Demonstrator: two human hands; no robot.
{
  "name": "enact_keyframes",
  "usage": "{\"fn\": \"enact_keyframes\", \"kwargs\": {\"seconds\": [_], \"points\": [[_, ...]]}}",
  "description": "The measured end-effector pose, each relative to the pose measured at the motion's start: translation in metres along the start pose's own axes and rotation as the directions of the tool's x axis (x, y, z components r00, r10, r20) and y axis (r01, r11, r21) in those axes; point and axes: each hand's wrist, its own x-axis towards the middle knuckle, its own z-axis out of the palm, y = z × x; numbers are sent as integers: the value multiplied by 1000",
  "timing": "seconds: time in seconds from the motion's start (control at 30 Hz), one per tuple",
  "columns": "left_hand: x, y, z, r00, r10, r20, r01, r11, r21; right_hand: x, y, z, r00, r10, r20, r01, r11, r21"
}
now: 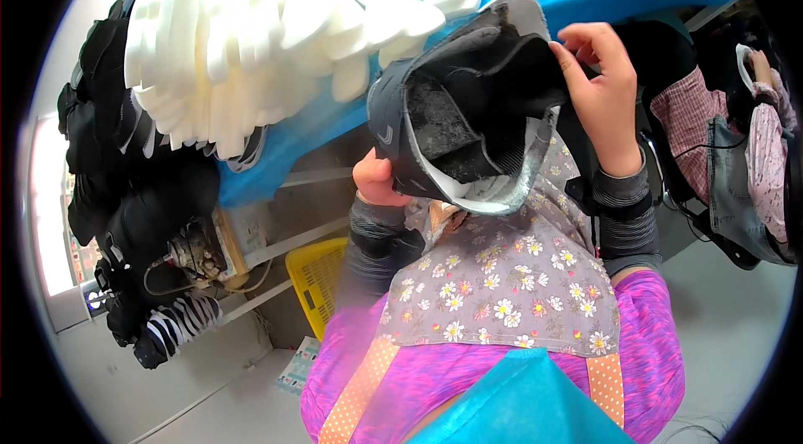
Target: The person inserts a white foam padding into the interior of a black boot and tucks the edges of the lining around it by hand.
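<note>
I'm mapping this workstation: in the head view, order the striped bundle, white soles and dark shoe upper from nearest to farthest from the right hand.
1. Dark shoe upper, at the right hand.
2. White soles, upper left.
3. Striped bundle, far lower left.

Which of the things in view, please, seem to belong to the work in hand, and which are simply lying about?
In the work:
- dark shoe upper, gripped by the left hand, with the right hand at its edge
- white sole-shaped pieces, perhaps, heaped nearby

Apparently just about:
- yellow basket
- printed sheet on the floor
</note>
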Motion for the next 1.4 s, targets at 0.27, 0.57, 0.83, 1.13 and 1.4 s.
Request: {"fn": "enact_keyframes", "kwargs": {"seconds": [0.27, 0.57, 0.83, 1.13, 1.4], "points": [[3, -1, 6, 974, -126, -190, 157, 974, 163, 7, -35, 4, 767, -499, 404, 551, 835, -15], [-15, 0, -13, 985, -100, -143, 104, 994, 20, -20, -22, 15, 856, -493, 154, 500, 866, -11], [-9, -1, -4, 925, -165, -342, 258, 934, 248, -20, -22, 3, 970, -243, 12, 243, 970, -24], [-19, -4, -22, 992, -77, -105, 82, 995, 49, -7, -41, -14, 938, -275, -213, 253, 960, -122], [-3, -4, -6, 982, -75, -173, 102, 983, 154, -29, -64, 3, 932, 9, 363, -114, 956, 269]]}}
